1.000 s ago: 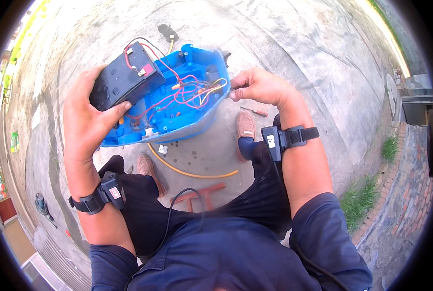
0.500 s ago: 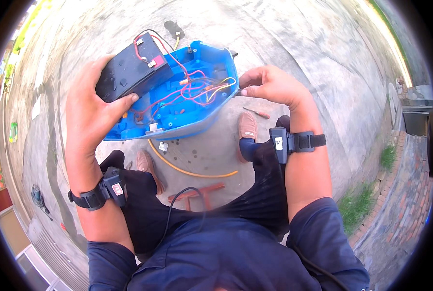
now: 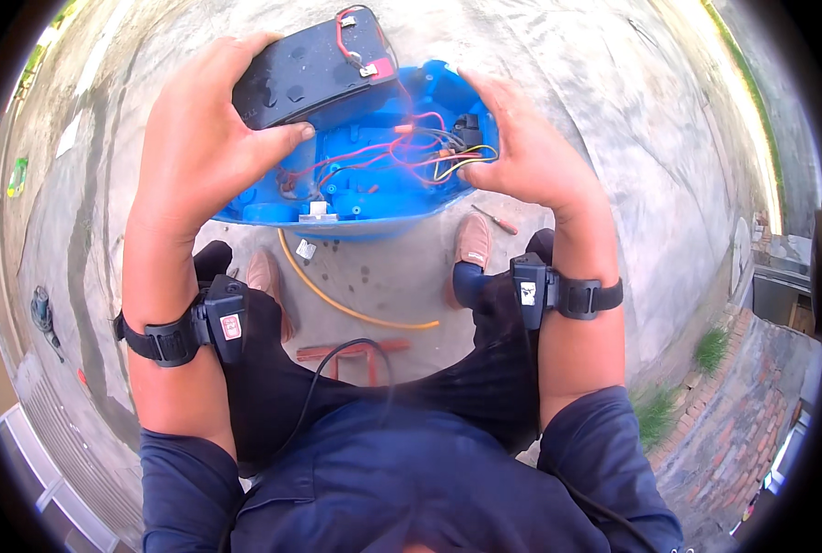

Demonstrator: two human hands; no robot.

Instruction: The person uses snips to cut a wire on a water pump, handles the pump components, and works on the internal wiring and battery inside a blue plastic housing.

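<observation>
My left hand (image 3: 204, 138) grips a black block battery (image 3: 314, 78), thumb on its near side and fingers at its far left. Red and dark wires are fixed to terminals on the battery's upper end. Just under it is a blue plastic shell (image 3: 374, 198), its open inside facing up. Across the shell's inside runs a tangle of red and yellow wires (image 3: 420, 152). My right hand (image 3: 526, 138) is closed on the shell's right edge, fingers on the far side and thumb on the near rim. Close to that thumb sits a small black switch-like part (image 3: 467, 129).
A yellow hose (image 3: 356, 316) curves over the concrete between my shoes. A screwdriver (image 3: 496, 218) lies beyond my right shoe. Red metal bars (image 3: 351, 352) lie nearer to me. At the far left is a dark power tool (image 3: 44, 311); grass and bricks edge the right side.
Both hands have moved farther away and slightly right with the battery and the shell. The right hand has shifted from pinching at the shell's edge to gripping round it; the black part now shows inside.
</observation>
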